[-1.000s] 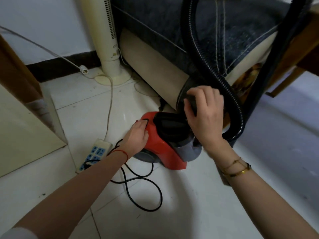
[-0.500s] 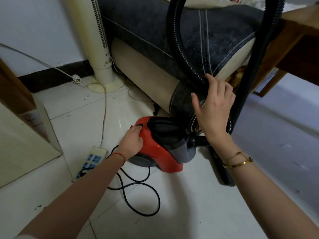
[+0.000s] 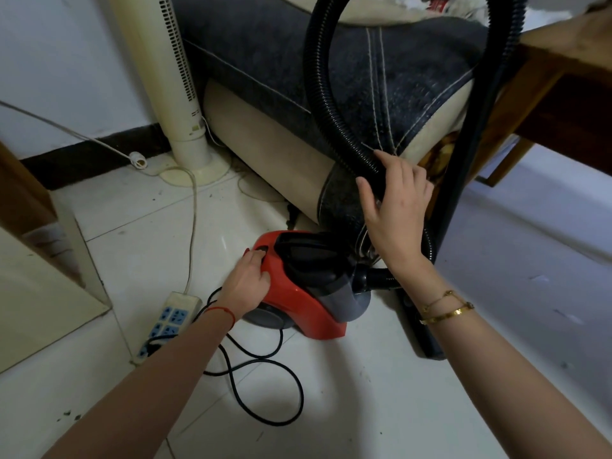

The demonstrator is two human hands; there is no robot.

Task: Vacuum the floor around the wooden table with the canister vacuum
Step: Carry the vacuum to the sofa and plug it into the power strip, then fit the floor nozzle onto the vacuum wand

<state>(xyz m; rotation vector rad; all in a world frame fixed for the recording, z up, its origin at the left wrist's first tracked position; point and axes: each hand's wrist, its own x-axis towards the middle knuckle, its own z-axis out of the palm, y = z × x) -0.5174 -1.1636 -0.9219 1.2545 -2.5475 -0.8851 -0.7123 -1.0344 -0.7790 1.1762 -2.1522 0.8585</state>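
The red canister vacuum (image 3: 298, 293) sits on the white tile floor in front of a sofa. My left hand (image 3: 246, 284) rests on its rear end, one fingertip on the black button (image 3: 262, 250). Just above the canister, my right hand (image 3: 395, 207) holds the black ribbed hose (image 3: 318, 94), thumb on one side and fingers round the other. The hose loops up and over to the black wand (image 3: 470, 154), which stands upright down to the floor head (image 3: 429, 342). The wooden table (image 3: 569, 51) is at the upper right.
The vacuum's black cord (image 3: 265, 385) loops on the tiles to a white power strip (image 3: 169, 321). A cream tower fan (image 3: 165, 77) stands by the wall beside the dark sofa (image 3: 258, 61). A wooden cabinet (image 3: 36, 279) is at the left.
My right hand has left the top of the canister and risen to the hose, closing round it. My left hand has stayed on the vacuum's rear.
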